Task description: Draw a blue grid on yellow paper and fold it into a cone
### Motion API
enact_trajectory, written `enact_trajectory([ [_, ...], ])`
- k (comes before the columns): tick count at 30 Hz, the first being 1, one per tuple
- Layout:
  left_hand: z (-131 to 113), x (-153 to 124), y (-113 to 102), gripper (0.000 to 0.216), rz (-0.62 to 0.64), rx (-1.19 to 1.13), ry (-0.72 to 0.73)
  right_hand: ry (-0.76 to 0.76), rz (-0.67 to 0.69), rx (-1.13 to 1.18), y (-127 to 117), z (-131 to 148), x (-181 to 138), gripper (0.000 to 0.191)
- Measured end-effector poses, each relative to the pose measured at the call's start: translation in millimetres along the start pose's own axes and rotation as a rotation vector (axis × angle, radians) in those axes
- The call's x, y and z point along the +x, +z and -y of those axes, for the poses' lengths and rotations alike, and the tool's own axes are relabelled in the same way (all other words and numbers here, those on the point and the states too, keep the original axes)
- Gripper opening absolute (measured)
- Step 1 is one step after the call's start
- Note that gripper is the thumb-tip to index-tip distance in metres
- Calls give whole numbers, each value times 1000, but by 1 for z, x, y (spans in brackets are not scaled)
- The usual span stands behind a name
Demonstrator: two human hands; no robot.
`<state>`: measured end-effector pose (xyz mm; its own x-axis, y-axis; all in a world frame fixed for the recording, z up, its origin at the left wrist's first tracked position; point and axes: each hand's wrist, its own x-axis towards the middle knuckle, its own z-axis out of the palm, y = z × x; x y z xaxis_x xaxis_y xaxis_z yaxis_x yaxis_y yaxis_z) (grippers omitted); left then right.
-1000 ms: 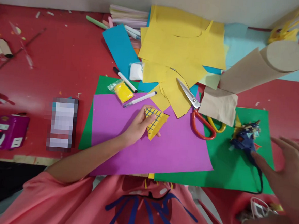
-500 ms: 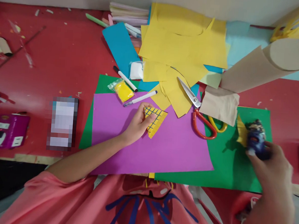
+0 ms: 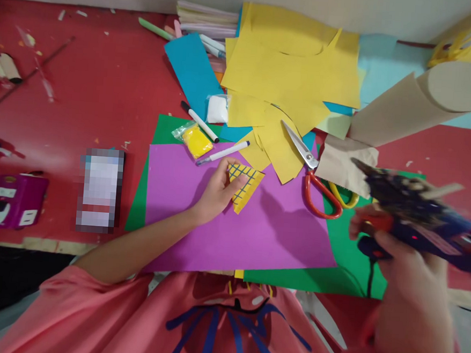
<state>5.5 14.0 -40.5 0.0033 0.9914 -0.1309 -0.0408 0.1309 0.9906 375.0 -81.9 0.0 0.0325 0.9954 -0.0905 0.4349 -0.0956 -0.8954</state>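
Observation:
Between the thumb and fingers of my left hand [image 3: 219,192] is a small yellow paper piece [image 3: 247,187] drawn with a dark grid, held just over the purple sheet [image 3: 183,237]. My right hand [image 3: 402,269] is wrapped round the handle of a dark blue glue gun [image 3: 414,216], raised at the right with its nozzle pointing left. A pale glue stick [image 3: 444,191] shows at its top, and a cord hangs below. Red-handled scissors [image 3: 311,176] lie between my two hands. Motion blurs the gun and my right hand.
A green sheet [image 3: 312,281] lies under the purple one. Beyond are markers [image 3: 225,153], a yellow clay packet [image 3: 197,141], a white packet [image 3: 217,109] and yellow paper [image 3: 291,73]. A grey card roll [image 3: 418,103] stands back right; a phone [image 3: 99,191] lies left.
My right hand has lifted the glue gun, turning it so its side shows and bringing it left toward the scissors. My left hand holds the yellow paper piece in nearly the same place.

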Motion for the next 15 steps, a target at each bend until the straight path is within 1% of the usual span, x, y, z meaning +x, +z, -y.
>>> enact_trajectory([
  [1,0,0,0,41,1,7,3,38,89,122,30,22,31,21],
  [2,-1,1,-1,42,4,15,8,27,136,231,56,41,54,17],
  [3,-1,1,-1,42,9,24,16,14,169,324,75,56,70,14],
  [4,-1,1,-1,42,13,32,27,45,196,380,88,67,78,12],
  [5,-1,1,-2,42,18,43,39,76,225,440,96,73,81,13],
  [7,-1,1,-2,41,22,61,64,118,292,503,103,75,77,14],
  [9,0,1,-2,40,15,78,94,98,342,493,105,70,72,15],
  [12,1,2,-3,38,-2,121,142,44,365,399,111,61,74,17],
  [15,3,4,-4,33,-33,174,182,39,376,342,117,55,80,22],
])
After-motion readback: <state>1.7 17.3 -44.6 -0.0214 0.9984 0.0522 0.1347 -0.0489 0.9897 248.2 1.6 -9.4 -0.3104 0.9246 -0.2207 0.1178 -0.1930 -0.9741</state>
